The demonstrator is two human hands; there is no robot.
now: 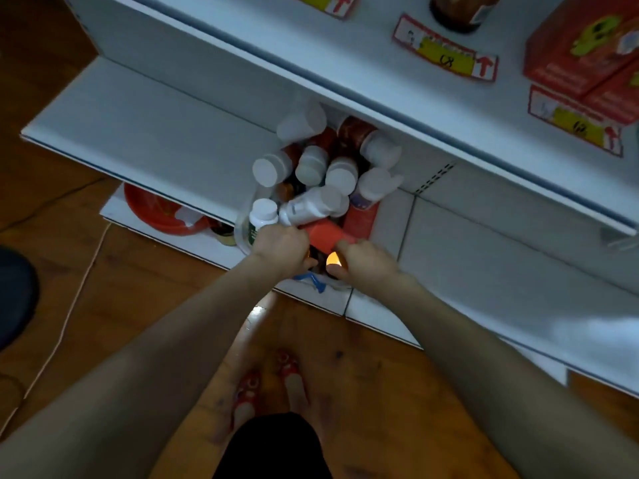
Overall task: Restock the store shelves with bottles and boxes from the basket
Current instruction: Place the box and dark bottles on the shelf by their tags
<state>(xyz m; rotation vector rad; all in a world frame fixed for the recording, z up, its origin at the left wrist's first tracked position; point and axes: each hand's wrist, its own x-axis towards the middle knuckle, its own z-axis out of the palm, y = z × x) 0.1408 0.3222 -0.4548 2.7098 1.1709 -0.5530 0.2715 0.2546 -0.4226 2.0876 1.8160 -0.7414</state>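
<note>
A person's left grip (280, 247) and right grip (363, 261) reach into a clear basket (242, 224) at mid-frame, fingers curled over the left and right ends of a red box (325, 236) held between them just above the basket's near rim. White-capped bottles (311, 167) lie heaped behind the box, filling the basket, which sits on the lowest white shelf (380, 309) beside a red bowl (155, 209) at left. More red boxes (581, 46) stand on the upper shelf at upper right above yellow price tags (446, 53), over a wooden floor (103, 288).
</note>
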